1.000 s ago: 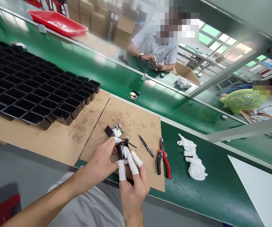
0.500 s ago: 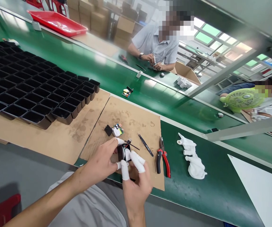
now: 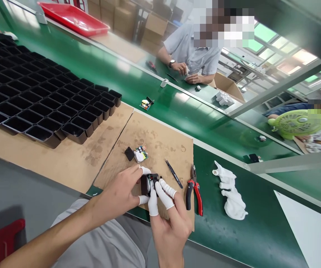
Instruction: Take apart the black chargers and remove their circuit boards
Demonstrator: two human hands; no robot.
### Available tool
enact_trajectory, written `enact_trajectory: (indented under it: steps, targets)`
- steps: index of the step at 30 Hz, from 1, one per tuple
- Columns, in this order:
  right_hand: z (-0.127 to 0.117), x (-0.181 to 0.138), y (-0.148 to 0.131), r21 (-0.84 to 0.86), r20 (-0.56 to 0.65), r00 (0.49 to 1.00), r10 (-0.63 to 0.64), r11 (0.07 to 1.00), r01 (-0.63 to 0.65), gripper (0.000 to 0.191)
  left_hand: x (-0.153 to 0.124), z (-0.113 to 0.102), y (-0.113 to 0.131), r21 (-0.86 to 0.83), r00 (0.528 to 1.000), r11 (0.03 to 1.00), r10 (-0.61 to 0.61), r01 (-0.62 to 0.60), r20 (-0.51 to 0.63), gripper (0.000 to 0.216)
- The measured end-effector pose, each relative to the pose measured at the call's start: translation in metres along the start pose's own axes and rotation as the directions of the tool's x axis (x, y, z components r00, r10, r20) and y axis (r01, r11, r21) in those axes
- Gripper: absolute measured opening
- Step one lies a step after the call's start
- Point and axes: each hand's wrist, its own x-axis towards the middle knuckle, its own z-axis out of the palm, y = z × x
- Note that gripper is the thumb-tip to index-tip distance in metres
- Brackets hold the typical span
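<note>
My left hand [image 3: 121, 188] grips a small black plastic housing [image 3: 144, 187] between thumb and fingers, all in white finger cots. With its fingertips pinched, my right hand [image 3: 169, 214] holds a black end cap [image 3: 155, 177] against the housing's open side. Wires and white material show in part between the two pieces; the fingers hide the rest. Just beyond my hands, a circuit board [image 3: 141, 153] with white filler lies beside a black cover [image 3: 129, 153]. To the right are black tweezers [image 3: 174, 173] and pliers [image 3: 194, 190] with red and black handles.
Rows of black open cases [image 3: 43, 102] cover the left side on cardboard [image 3: 160, 137]. White finger cots [image 3: 230, 191] lie on the green bench at right. Another circuit board [image 3: 146, 103] rests on the belt. A co-worker [image 3: 195, 56] sits opposite, near a red tray [image 3: 73, 18].
My right hand has closed in on the housing, and the end cap now covers much of its opening. The white material inside shows less. The view has shifted slightly.
</note>
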Motion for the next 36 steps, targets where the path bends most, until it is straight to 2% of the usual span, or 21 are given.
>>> enact_trajectory:
  steps: [3, 11, 16, 18, 21, 24, 27, 31, 36]
  targets:
    - [0.003, -0.008, -0.005, -0.048, 0.012, 1.000, 0.009, 0.999, -0.009, 0.042, 0.002, -0.002, 0.003, -0.017, 1.000, 1.000, -0.019, 0.019, 0.017, 0.039]
    - [0.005, -0.015, -0.001, -0.111, 0.029, 0.997, -0.064, 0.992, 0.067, 0.035, 0.004, -0.004, 0.009, -0.028, 0.998, 0.999, -0.029, 0.031, 0.052, 0.033]
    - [0.001, -0.010, -0.001, -0.127, 0.097, 0.993, -0.070, 0.988, 0.083, 0.029, 0.003, -0.003, 0.006, -0.020, 0.999, 1.000, -0.012, 0.013, 0.044, 0.035]
    - [-0.001, -0.007, -0.004, -0.132, 0.131, 0.989, -0.072, 0.987, 0.089, 0.026, 0.002, -0.001, 0.004, -0.021, 0.999, 0.999, -0.029, 0.029, 0.029, 0.035]
    - [-0.008, -0.003, -0.009, -0.144, 0.153, 0.985, -0.078, 0.985, 0.100, 0.027, -0.001, 0.004, 0.004, 0.007, 0.997, 0.999, -0.048, 0.048, -0.055, 0.035]
    - [-0.016, -0.002, -0.015, -0.136, 0.130, 0.986, -0.109, 0.983, 0.126, 0.031, -0.005, 0.008, 0.008, 0.047, 0.991, 0.999, 0.010, -0.004, -0.133, 0.037]
    - [-0.019, -0.002, -0.016, -0.128, 0.135, 0.985, -0.105, 0.984, 0.123, 0.031, -0.007, 0.014, 0.012, 0.046, 0.989, 0.999, 0.019, -0.013, -0.147, 0.033]
    - [-0.012, -0.007, -0.008, -0.102, 0.189, 0.979, -0.077, 0.990, 0.098, 0.031, -0.003, 0.019, 0.012, 0.055, 0.984, 0.995, -0.077, 0.087, -0.160, 0.025]
    - [-0.013, -0.017, 0.000, -0.146, 0.230, 0.968, -0.104, 0.979, 0.141, 0.039, -0.003, 0.020, 0.010, 0.082, 0.985, 0.997, -0.003, 0.017, -0.173, 0.026]
